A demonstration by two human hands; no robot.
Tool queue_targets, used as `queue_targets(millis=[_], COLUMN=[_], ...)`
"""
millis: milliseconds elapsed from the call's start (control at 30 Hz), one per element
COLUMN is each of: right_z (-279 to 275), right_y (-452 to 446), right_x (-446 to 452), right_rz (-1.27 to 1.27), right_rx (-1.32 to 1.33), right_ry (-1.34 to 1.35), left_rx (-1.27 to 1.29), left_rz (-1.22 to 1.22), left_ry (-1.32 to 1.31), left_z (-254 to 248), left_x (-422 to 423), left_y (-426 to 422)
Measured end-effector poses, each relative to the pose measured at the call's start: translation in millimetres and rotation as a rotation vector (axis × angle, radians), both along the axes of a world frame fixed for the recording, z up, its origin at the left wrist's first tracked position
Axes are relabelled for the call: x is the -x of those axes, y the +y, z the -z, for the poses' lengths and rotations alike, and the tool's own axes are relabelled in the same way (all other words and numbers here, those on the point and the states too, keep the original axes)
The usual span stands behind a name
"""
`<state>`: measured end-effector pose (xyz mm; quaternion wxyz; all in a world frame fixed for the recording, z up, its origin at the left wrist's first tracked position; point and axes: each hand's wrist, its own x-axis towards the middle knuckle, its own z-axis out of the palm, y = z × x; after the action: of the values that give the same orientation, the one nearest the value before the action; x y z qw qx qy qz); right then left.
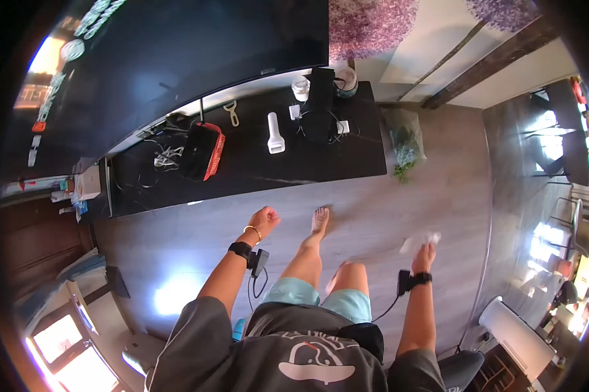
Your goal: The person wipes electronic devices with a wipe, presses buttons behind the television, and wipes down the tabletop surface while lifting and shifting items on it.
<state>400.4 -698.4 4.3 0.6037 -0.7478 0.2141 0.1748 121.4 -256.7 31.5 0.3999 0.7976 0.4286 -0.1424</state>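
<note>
White tissue [413,245], blurred, at four o'clock: our right hand [425,257] grasps it, already picked up, not yet set down; our left hand [264,221], at eight o'clock, is clenched, contents hidden.

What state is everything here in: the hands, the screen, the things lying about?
Left hand: curled, nothing visible in it
Right hand: closed on white tissue-like sheet, blurred
Large black flat screen: dark
Long white device: lying on black tabletop
Clear plastic bag: on floor, green leaves poking out
</note>
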Motion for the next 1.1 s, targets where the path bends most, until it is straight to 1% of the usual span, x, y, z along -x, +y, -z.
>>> queue_targets(millis=[33,67,100,167,200,233,267,300,333,367,400,433,467,500,533,600,667,733,800,867,900,933,1000,1033,1100], right_z=[11,-37,-24,-16,-11,-1,16,38,71,101,111,107,103,109,109,108,108,107,106,108,106,107,111,114,119], right_y=[29,88,121,180,208,234,255,268,272,271,274,274,274,273,276,285,300,314,325,337,346,354,373,385,404], right_x=[-23,-46,-63,-94,-102,-107,-108,-106,-106,-96,-90,-87,-88,-91,-98,-120,-149,-175,-195,-214,-224,-233,-250,-258,-272], right_rz=[-0.120,-0.234,-0.225,-0.532,-0.600,-0.667,-0.750,-0.854,-1.072,-1.226,-1.372,-1.393,-1.413,-1.449,-1.462,-1.508,-1.545,-1.595,-1.615,-1.644,-1.648,-1.639,-1.567,-1.548,-1.506], right_rx=[0.166,0.200,0.254,0.455,0.402,0.346,0.305,0.251,0.417,0.499,0.596,0.571,0.546,0.580,0.579,0.548,0.541,0.533,0.535,0.524,0.543,0.538,0.509,0.536,0.545], right_ry=[-0.179,-0.184,-0.336,-0.706,-0.759,-0.816,-0.753,-0.701,-0.796,-0.738,-0.775,-0.760,-0.746,-0.748,-0.734,-0.697,-0.746,-0.767,-0.779,-0.842,-0.848,-0.860,-0.885,-0.904,-0.982], left_rx=[0.045,0.089,0.097,0.100,0.112,0.102,0.091,0.050,0.058,0.079,0.096,0.104,0.067,0.031,0.041,-0.280,-0.272,-0.365,-0.330,-0.339,-0.372,-0.375,-0.333,-0.365,-0.328], left_rz=[-0.059,-0.120,-0.116,-0.151,-0.149,-0.204,-0.262,-0.257,-0.268,-0.375,-0.477,-0.482,-0.339,-0.197,-0.205,0.026,0.034,-0.020,-0.055,-0.110,-0.072,-0.074,-0.001,-0.005,-0.009], left_ry=[-0.123,-0.244,-0.226,-0.313,-0.294,-0.334,-0.373,-0.343,-0.328,-0.348,-0.372,-0.356,-0.319,-0.281,-0.269,-0.475,-0.457,-0.487,-0.485,-0.370,-0.304,-0.301,-0.091,-0.090,-0.045], left_z=[-2,-2,-2,4,11,20,26,25,35,43,53,60,66,70,73,82,91,100,107,105,106,107,110,112,118], left_x=[-19,-35,-51,-84,-97,-111,-126,-142,-155,-165,-177,-188,-199,-210,-225,-260,-290,-317,-332,-348,-353,-356,-360,-362,-360], left_y=[1,1,-1,-4,-9,-13,-18,-22,-26,-32,-36,-38,-40,-43,-47,-50,-50,-42,-33,-24,-19,-15,-6,-1,3])
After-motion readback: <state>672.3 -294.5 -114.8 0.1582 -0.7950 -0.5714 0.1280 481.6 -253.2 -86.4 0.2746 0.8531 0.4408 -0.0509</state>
